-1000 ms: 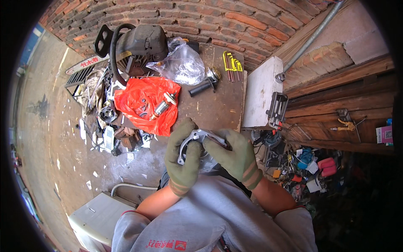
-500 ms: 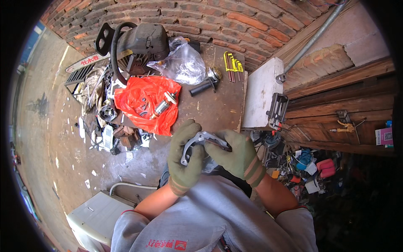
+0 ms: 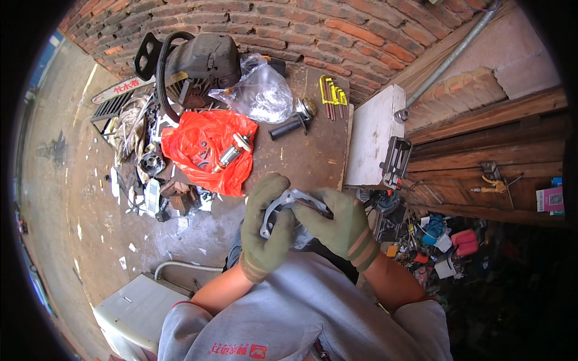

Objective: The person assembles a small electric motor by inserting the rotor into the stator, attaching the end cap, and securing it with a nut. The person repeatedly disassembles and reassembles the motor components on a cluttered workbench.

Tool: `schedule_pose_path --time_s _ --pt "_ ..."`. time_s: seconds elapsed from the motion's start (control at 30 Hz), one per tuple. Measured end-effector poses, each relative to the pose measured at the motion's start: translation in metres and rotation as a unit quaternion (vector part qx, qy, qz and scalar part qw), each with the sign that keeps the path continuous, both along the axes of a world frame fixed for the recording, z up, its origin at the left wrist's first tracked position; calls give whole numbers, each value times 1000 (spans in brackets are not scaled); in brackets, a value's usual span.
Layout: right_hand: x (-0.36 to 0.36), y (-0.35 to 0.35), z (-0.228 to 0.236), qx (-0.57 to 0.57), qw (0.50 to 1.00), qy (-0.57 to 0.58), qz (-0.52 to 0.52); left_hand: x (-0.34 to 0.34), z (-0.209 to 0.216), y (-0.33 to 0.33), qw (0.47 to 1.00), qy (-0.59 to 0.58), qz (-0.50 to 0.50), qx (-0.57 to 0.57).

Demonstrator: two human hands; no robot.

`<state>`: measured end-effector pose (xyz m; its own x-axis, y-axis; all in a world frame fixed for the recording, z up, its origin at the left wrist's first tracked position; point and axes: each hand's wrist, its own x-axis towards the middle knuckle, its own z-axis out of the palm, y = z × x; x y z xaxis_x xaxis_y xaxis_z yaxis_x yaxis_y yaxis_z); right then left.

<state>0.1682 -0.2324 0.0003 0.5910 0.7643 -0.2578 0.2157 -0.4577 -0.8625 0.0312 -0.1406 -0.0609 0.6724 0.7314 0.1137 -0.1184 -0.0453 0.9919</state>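
Observation:
Both of my hands wear olive-green gloves and come together in front of my chest. Between them is a curved silver-grey metal part (image 3: 291, 196), shaped like an open ring. My left hand (image 3: 261, 225) wraps round its left side with the thumb inside the curve. My right hand (image 3: 342, 225) pinches its right side, next to a dark edge that I cannot make out. Beyond the hands, a motor armature (image 3: 230, 157) lies on a red plastic bag (image 3: 183, 141) with small loose parts. A black side handle (image 3: 284, 129) rests on the bench nearby.
On the brown bench (image 3: 307, 159) are a chainsaw (image 3: 208, 60), a clear plastic bag (image 3: 268, 96) and a yellow-held hex key set (image 3: 332, 93). A brick wall (image 3: 289, 24) closes the back. Scrap parts (image 3: 153, 195) lie at left, assorted clutter (image 3: 442, 237) at lower right.
My hands and the metal part stay almost in place, with the same hold. The whole surroundings have shifted slightly to the left in the view.

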Motion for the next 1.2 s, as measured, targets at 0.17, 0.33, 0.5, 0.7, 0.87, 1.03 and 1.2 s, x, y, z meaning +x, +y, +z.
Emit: schedule_pose_path --time_s 0.17,0.33,0.5,0.7,0.87,1.03,1.2 --pt "9 -3 -1 32 996 75 26 4 12 6 979 -17 -46 -199" --pt "20 -1 13 5 982 184 50 5 7 18 959 -60 -97 -258" --pt "22 -1 8 -9 984 173 45 2 2 22 976 -49 -134 -166" --pt "15 -2 -8 12 998 52 30 5 11 20 977 -15 -141 -161" --pt "12 -2 -5 -21 996 81 30 1 8 21 962 -19 -160 -218" --pt "21 -7 2 28 984 161 66 -6 6 36 959 -34 -236 -152" --pt "24 -3 13 -7 972 226 67 -7 1 37 959 -69 -240 -133"
